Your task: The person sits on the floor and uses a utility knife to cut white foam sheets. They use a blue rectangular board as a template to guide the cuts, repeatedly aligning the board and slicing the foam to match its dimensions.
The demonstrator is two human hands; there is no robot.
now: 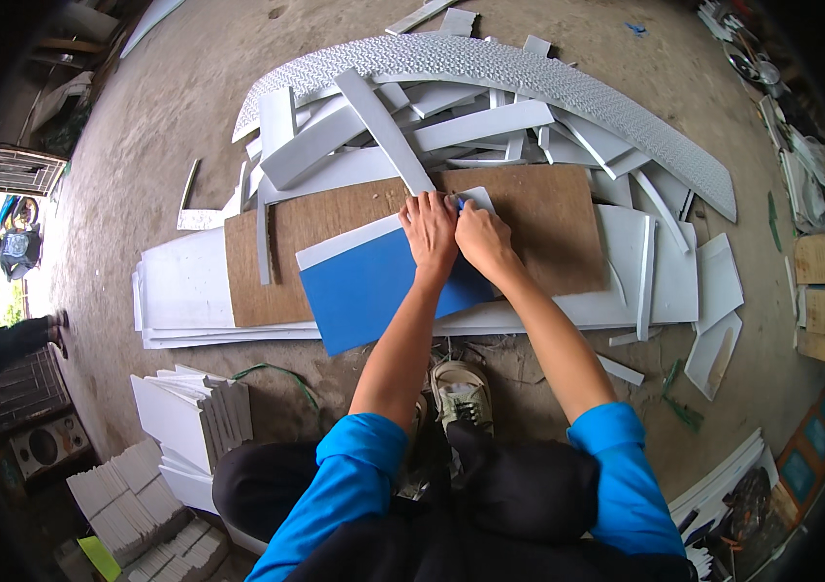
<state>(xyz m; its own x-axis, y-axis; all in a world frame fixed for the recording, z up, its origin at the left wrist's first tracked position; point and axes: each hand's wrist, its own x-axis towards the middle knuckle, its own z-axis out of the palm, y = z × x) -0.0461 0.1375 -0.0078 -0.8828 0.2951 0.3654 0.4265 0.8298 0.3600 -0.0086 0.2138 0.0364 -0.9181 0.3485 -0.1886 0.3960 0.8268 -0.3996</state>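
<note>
A blue sheet [366, 281] lies at a slant over a white foam board [349, 241], whose far strip shows past the sheet's edge. Both rest on a brown wooden board [288, 236]. My left hand [429, 231] presses down on the sheet's far edge, fingers stretched forward and flat, beside the end of a long white foam strip [388, 136]. Close against it, my right hand [483, 236] is closed around a small blue tool [461, 203]. Most of the tool is hidden by the fingers.
White foam offcuts [480, 126] pile up beyond the board, bordered by a curved textured white sheet [626, 116]. Larger white panels [184, 276] lie under the wooden board. Cut white pieces [184, 412] are stacked at lower left. A person's legs [19, 339] show at far left.
</note>
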